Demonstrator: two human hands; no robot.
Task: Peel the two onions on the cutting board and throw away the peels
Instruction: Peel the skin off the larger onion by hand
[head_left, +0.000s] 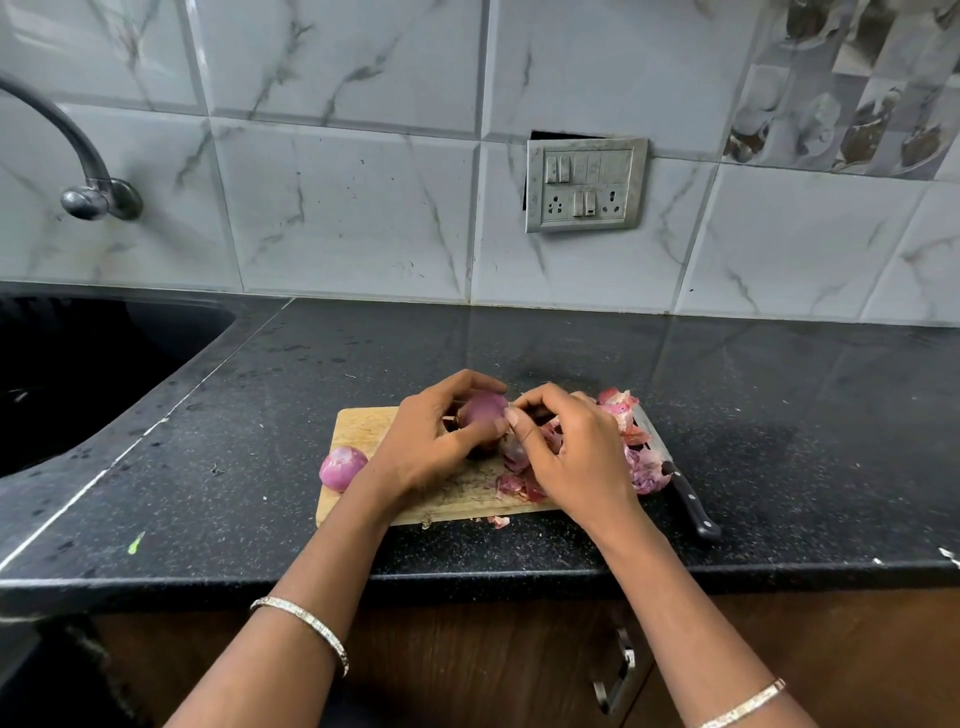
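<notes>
A wooden cutting board (363, 431) lies on the black counter. My left hand (431, 441) grips a purple onion (484, 409) above the board. My right hand (566, 447) meets it from the right, thumb and fingers pinching at the onion's skin. A second onion (341, 467), smooth and purple-pink, rests at the board's left edge. Loose reddish peels (644, 467) lie heaped on the board's right side and under my right hand, with one scrap (497, 521) off the front edge.
A black-handled knife (685, 493) lies on the counter just right of the board, blade pointing away. A dark sink (78, 374) with a tap (88, 192) sits at the left. A switch panel (586, 184) is on the tiled wall. The counter's front edge (467, 577) runs below the board.
</notes>
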